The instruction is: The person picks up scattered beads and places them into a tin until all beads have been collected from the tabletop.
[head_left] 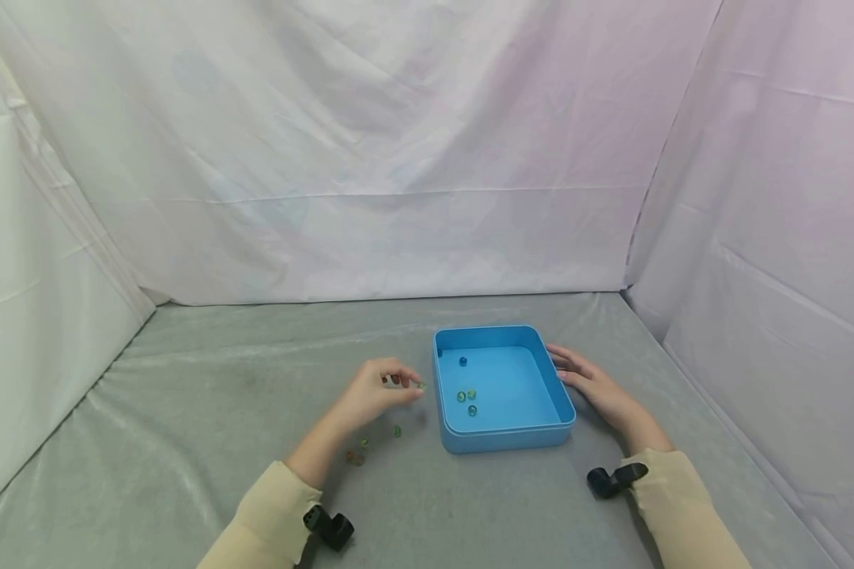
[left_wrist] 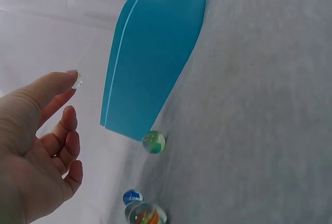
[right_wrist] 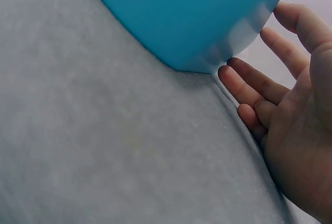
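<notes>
My left hand [head_left: 379, 387] pinches a clear glass marble [left_wrist: 78, 81] between thumb and index finger, just left of a blue square box [head_left: 515, 381]. In the left wrist view its other fingers are loosely bent. Several marbles lie in the box, among them a dark blue marble [head_left: 463, 361] and a green one [head_left: 472, 393]. My right hand [head_left: 601, 393] rests against the box's right side; its extended fingers touch the outer wall in the right wrist view. On the cloth below my left hand lie a green marble [head_left: 397, 431] and others, one with orange inside [left_wrist: 149, 217].
Grey cloth [head_left: 256, 411] covers the table. White curtains [head_left: 370, 158] enclose its back and both sides. A black wrist camera sits on each sleeve cuff, the left camera [head_left: 330, 528] close to the table.
</notes>
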Tool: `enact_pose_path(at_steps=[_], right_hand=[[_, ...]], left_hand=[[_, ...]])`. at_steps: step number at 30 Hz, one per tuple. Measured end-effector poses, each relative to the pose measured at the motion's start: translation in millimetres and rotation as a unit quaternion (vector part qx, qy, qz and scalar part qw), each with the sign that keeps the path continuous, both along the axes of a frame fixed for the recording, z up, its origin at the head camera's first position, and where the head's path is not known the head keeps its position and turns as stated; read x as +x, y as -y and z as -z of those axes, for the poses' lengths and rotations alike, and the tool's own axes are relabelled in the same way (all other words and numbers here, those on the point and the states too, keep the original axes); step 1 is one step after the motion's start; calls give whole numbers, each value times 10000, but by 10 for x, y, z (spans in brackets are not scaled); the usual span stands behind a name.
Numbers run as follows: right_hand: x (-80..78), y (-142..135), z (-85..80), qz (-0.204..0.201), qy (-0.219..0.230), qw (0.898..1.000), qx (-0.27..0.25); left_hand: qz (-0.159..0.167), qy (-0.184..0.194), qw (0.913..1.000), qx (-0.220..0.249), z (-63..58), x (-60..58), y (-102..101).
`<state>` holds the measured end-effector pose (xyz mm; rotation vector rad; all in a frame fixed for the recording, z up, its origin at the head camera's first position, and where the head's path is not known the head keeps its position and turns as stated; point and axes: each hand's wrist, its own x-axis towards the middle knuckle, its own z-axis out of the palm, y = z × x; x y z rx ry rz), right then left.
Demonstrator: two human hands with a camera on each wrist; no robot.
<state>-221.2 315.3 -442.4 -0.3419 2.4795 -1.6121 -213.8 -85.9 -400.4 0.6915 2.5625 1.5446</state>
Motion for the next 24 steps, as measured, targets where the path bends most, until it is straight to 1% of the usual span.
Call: enact_pose_path(at_steps=[3, 6, 13, 20, 24], right_hand=[[5, 0, 1, -11, 1, 10000, -26], [4, 0, 1, -8, 19, 10000, -58], [-10, -12, 8, -8, 22, 10000, -45], [-6, -11, 12, -21, 23, 10000, -66], [0, -15, 13, -10, 14, 10000, -63]], left_hand=[[-63, 4, 10000, 13, -5, 1, -57], [-55, -69, 9999, 52, -12, 0, -108], [122, -212, 9994, 251, -32, -12, -226], [260, -461, 9979, 378, -41, -13, -335], [286, -460, 9977, 396, -43, -16, -391]])
